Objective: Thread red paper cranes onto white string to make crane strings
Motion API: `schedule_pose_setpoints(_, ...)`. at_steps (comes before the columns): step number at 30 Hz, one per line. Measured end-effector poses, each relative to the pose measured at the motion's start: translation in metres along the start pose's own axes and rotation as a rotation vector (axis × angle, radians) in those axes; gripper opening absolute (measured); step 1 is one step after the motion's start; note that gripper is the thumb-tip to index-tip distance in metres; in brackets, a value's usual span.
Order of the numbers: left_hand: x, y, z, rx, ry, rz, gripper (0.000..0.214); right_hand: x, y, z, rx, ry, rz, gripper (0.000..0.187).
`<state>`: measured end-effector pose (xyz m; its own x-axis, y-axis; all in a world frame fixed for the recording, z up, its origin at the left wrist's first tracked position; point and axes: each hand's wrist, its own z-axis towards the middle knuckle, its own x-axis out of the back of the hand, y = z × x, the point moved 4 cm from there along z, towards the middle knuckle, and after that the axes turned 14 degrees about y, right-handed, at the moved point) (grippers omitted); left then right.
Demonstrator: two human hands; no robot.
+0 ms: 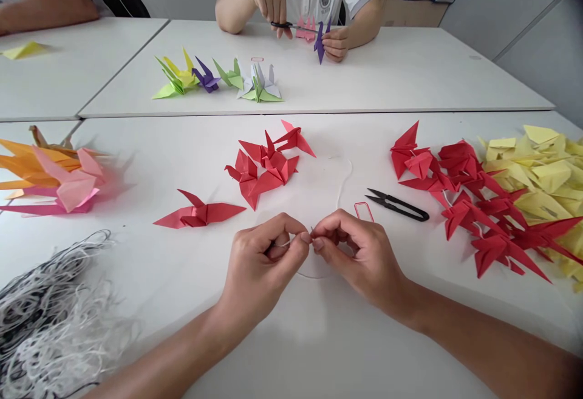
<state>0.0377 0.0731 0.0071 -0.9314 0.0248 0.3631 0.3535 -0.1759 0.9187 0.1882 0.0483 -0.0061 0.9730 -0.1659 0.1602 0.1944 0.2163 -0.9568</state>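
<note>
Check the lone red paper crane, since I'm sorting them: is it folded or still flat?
Folded: the red origami crane has a pointed neck, a pointed tail and creased wings as it lies on the white table.

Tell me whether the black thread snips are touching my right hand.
Apart. The head view shows the black thread snips lying beyond the right hand, with a strip of white table plainly visible between them.

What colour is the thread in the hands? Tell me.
White thread, clearest in the head view.
</note>
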Motion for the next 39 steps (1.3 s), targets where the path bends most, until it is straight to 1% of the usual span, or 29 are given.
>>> schedule_pose_setpoints(11,0.0005,-0.0008,-0.0015,-0.003,-0.007,0.015,0.021,-0.0007,-0.0001,0.0012,0.004,-0.004,-0.016,0.010)
schedule_pose_setpoints(25,0.0006,-0.0020,-0.0020,-0.011,-0.016,0.032,0.021,-0.0001,0.0005,-0.0006,0.026,-0.009,-0.047,0.009)
schedule_pose_setpoints(39,0.0000,-0.0023,-0.0012,-0.011,-0.022,0.030,0.022,-0.0019,0.0011,-0.0009,0.013,-0.022,-0.035,0.009)
